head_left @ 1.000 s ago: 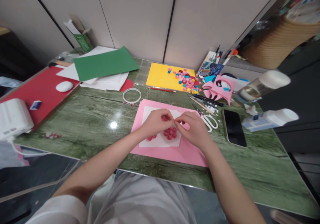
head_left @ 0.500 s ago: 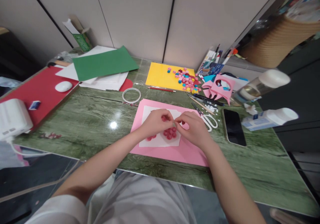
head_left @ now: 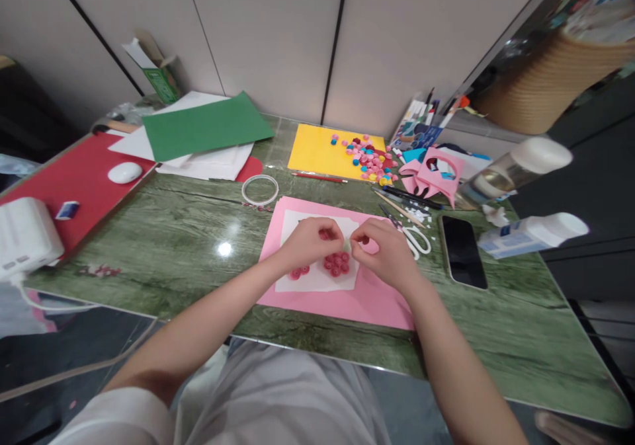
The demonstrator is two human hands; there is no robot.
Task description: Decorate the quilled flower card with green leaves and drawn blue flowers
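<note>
Both hands hover over a white sheet (head_left: pixel 317 283) that lies on larger pink paper (head_left: pixel 381 309). My left hand (head_left: pixel 315 239) is closed in a pinch; whatever lies between its fingertips is too small to name. Just to its right, my right hand (head_left: pixel 381 250) pinches thumb against forefinger, its contents likewise unclear. A narrow gap separates the fingertips. Below them on the white sheet sits a flower-like cluster of pink-red paper coils (head_left: pixel 337 264). More pink-red coils (head_left: pixel 299 272) show under the left wrist, partly covered.
Behind the pink paper, yellow paper (head_left: pixel 312 147) bears many small coloured coils (head_left: pixel 372 161). White-handled scissors (head_left: pixel 417 241), a phone (head_left: pixel 464 252) and a white bottle (head_left: pixel 536 235) stand or lie to the right. A tape roll (head_left: pixel 260 190) and green paper (head_left: pixel 208 127) are at left.
My fingertips, which were together, have moved slightly apart, the right hand shifting a little to the right. Objects on the table stay where they were.
</note>
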